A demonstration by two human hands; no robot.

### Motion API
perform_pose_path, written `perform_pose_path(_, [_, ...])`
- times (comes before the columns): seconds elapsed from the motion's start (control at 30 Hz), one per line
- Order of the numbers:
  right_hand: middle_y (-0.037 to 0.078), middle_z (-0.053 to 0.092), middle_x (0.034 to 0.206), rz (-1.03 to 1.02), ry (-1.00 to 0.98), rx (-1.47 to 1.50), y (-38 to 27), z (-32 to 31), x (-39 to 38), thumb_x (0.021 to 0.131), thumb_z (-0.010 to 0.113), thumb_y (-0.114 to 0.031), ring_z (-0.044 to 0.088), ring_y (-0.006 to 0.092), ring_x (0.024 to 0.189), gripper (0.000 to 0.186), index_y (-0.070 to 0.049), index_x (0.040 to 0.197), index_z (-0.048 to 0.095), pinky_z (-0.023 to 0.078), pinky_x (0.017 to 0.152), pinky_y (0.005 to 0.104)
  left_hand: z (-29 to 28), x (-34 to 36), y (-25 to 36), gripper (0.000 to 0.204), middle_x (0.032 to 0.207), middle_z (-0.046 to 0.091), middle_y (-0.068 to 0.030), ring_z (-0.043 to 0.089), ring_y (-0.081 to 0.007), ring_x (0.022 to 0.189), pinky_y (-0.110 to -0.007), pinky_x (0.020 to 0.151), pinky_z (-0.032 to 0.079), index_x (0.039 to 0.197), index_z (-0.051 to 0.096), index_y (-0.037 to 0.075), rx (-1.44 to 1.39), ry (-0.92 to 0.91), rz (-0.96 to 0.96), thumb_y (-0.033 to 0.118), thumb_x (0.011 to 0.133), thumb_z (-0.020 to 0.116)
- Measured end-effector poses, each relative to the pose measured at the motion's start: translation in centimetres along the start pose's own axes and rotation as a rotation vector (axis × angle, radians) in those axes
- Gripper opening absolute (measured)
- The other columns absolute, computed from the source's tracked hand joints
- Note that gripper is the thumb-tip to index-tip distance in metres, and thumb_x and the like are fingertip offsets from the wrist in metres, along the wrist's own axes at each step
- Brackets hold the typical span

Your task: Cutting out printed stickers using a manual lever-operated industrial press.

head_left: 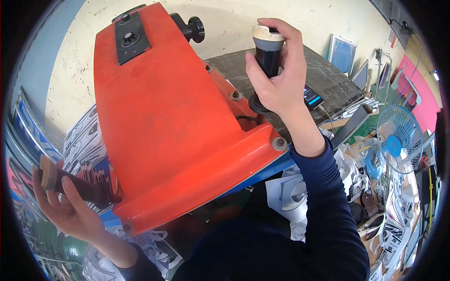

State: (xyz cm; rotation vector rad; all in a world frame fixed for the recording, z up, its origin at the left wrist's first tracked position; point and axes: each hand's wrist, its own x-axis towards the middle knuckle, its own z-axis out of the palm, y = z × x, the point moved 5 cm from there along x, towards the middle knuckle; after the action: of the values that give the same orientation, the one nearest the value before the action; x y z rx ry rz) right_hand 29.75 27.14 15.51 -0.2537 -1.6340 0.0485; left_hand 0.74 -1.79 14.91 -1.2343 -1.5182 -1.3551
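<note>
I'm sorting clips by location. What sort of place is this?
Probably a small workshop, perhaps for printing or cutting: there is a bulky red machine with control knobs, framed panels leaning by the wall, and patterned sheets stacked beside the machine.

At lower left, the left hand (75, 210) and dark handle (89, 189) are blurred, their contact unclear. Right of upper centre, the right hand (281, 77) partly hides a black grip (267, 61); its wrist partly covers a phone (312, 97), screen text too small.
</note>
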Motion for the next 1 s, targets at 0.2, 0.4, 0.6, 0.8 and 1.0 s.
perform_pose_path(0.2, [0.012,0.053,0.12,0.063,0.016,0.123,0.9,-0.6,1.1,0.081,0.068,0.0,0.059,0.0163,0.095,0.073,-0.007,0.147,0.037,0.052,0.077,0.0301,1.0,-2.3,-0.8,0.078,0.139,0.046,-0.039,0.067,-0.0438,0.109,-0.042,0.079,0.063,0.158,0.016,0.008,-0.34,0.134,-0.17,0.055,0.102,0.042])
perform_pose_path(0.4, [0.012,0.051,0.127,0.13,0.069,-0.015,4.2,-2.0,1.9,0.084,0.076,-0.006,0.063,0.0166,0.098,0.071,-0.007,0.145,0.041,0.052,0.078,0.0275,3.5,-8.9,-6.3,0.106,0.154,0.033,-0.0337,0.035,-0.0399,0.144,-0.046,0.119,0.025,0.157,0.016,-0.004,-0.7,-0.107,-0.4,0.081,0.093,0.025])
perform_pose_path(0.6, [0.017,0.057,0.122,0.201,0.132,-0.323,10.2,-5.7,2.5,0.083,0.08,-0.024,0.067,0.0194,0.084,0.074,-0.006,0.144,0.043,0.053,0.073,0.0293,5.5,-9.9,-3.3,0.126,0.165,0.018,-0.0217,0.013,-0.0408,0.153,-0.047,0.122,0.014,0.158,0.015,-0.004,-0.491,-0.722,-0.356,0.072,0.074,0.072])
perform_pose_path(0.8, [0.023,0.056,0.129,0.109,-0.024,-0.804,8.2,-5.2,1.8,0.088,0.072,-0.046,0.055,0.0317,0.123,0.08,0.002,0.145,0.042,0.044,0.103,0.0435,5.4,-11.5,-3.7,0.134,0.163,0.02,-0.0254,0.01,-0.043,0.153,-0.055,0.121,0.013,0.157,0.02,-0.004,-0.065,-0.948,-0.271,0.061,0.061,0.087])
perform_pose_path(1.0, [0.026,0.059,0.129,0.529,-0.249,0.803,-1.9,-0.9,-0.4,0.103,0.039,-0.052,0.06,0.0344,0.12,0.077,0.011,0.146,0.035,0.045,0.105,0.0435,5.9,-11.4,-3.7,0.114,0.161,0.028,-0.0226,0.018,-0.0447,0.151,-0.064,0.117,0.015,0.151,0.037,-0.003,-0.079,-0.943,-0.276,0.049,0.064,0.09])
